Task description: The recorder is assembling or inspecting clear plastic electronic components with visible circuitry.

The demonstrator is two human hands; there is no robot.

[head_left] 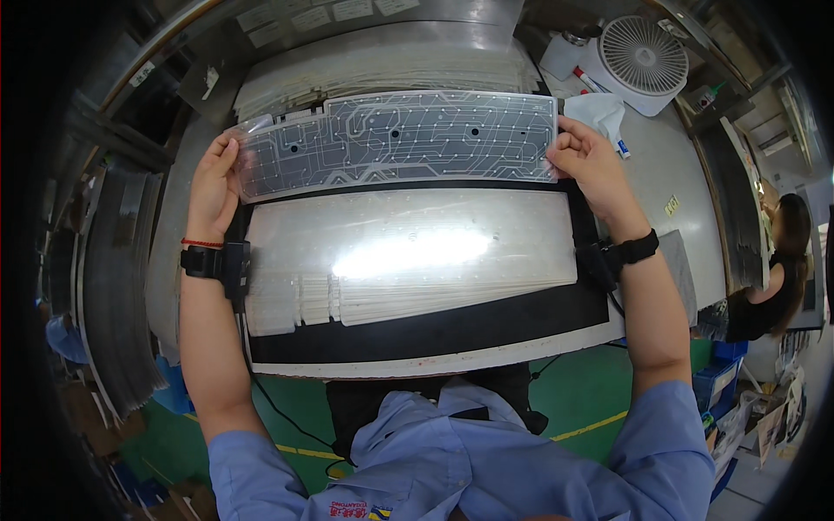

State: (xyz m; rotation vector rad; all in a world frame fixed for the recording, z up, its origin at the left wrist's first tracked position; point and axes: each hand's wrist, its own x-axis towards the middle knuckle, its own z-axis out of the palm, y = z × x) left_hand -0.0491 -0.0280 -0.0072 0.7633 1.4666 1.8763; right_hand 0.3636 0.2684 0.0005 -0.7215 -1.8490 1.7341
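Between my two hands a clear keyboard membrane sheet [417, 139] with pale printed circuit lines and a few dark dots is held up by its short ends. My left hand [217, 178] pinches its left end between thumb and fingers. On the opposite side, my right hand [591, 161] pinches the right end the same way. Just nearer to me, a fanned stack of similar clear sheets [417, 230] lies on a black mat [486, 321], with a bright glare across its top. The held sheet is above the mat's far part.
Behind the held sheet lies another pile of sheets [391, 69]. A white fan [645, 56], a white cloth [595, 115] and a marker [622, 148] are at the far right. Stacked dark panels [122, 286] stand at the left. Another person [777, 269] is at the right.
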